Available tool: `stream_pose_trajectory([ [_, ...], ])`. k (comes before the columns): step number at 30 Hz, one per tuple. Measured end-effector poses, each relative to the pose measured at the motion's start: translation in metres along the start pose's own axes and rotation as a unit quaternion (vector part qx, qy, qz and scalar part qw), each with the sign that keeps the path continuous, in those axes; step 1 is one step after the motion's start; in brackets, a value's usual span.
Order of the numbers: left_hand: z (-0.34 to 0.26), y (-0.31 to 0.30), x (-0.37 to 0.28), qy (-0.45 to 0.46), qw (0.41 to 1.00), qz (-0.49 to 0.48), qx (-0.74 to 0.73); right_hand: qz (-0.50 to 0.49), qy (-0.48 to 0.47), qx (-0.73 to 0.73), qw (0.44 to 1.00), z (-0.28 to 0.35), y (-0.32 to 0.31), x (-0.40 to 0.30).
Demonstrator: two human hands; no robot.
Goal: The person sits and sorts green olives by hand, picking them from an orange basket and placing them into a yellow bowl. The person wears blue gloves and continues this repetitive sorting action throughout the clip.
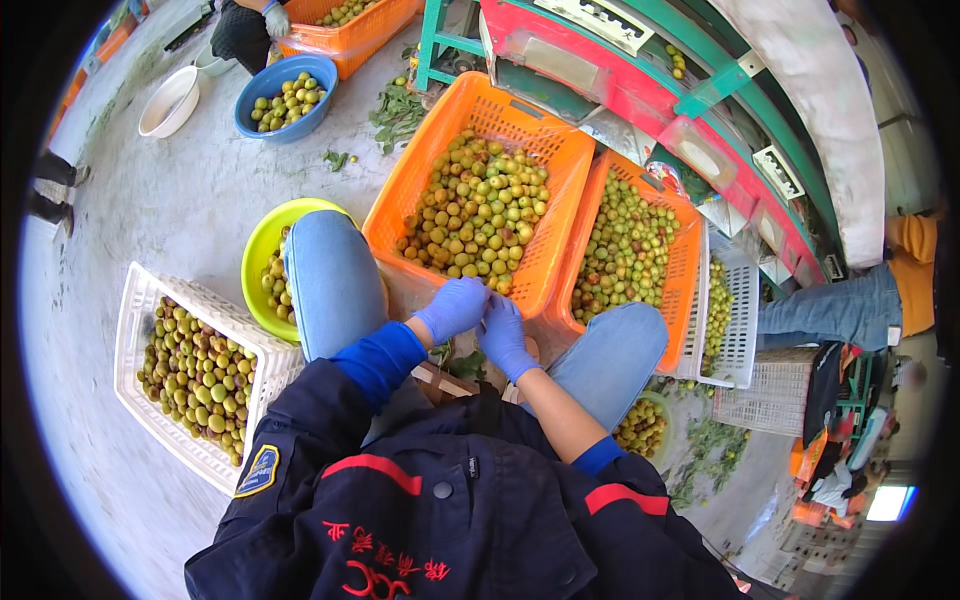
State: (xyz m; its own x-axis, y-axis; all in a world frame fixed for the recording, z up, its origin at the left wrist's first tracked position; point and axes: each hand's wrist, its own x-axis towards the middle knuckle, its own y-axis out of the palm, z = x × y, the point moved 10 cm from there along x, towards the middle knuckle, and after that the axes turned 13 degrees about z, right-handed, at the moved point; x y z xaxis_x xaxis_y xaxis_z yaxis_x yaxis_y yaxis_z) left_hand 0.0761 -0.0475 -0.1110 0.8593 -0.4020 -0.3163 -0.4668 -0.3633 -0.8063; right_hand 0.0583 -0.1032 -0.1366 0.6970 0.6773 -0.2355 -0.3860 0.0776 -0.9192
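My left hand [454, 309] and my right hand [505, 334], both in blue-violet gloves, meet at the fingertips over the near rim of a large orange plastic crate [388, 191]. Whether anything small is pinched between the fingers cannot be seen. Inside this crate lies a heap of round yellow-green and brownish fruits [480, 210] that look like fresh jujubes. A second orange crate [681, 330] stands against its right side, filled with smaller, greener fruits [626, 244]. My knees in jeans flank the hands.
Left of me stand a lime-green basin [259, 247] and a white crate [135, 300], both holding fruit. A blue basin [247, 112] and white basin [169, 105] sit farther off. A red-and-green sorting machine [630, 97] borders the crates. Another person's jeans [832, 307] show at right.
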Motion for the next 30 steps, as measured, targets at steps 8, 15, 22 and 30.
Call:
stream_pose_trajectory([
  [8,-0.015,-0.018,-0.002,0.012,1.000,0.004,-0.014,-0.013,-0.008,-0.038,0.999,0.013,-0.007,0.001],
  [15,-0.074,-0.062,0.008,0.185,0.980,-0.033,0.065,-0.075,0.033,0.139,0.987,-0.014,0.011,-0.001],
  [22,-0.039,-0.068,0.032,0.174,0.979,0.048,0.098,0.046,0.051,-0.011,0.998,0.002,0.005,0.004],
  [30,-0.018,-0.073,0.068,-0.122,0.970,-0.111,0.177,-0.001,0.109,0.286,0.952,-0.064,0.006,0.047],
])
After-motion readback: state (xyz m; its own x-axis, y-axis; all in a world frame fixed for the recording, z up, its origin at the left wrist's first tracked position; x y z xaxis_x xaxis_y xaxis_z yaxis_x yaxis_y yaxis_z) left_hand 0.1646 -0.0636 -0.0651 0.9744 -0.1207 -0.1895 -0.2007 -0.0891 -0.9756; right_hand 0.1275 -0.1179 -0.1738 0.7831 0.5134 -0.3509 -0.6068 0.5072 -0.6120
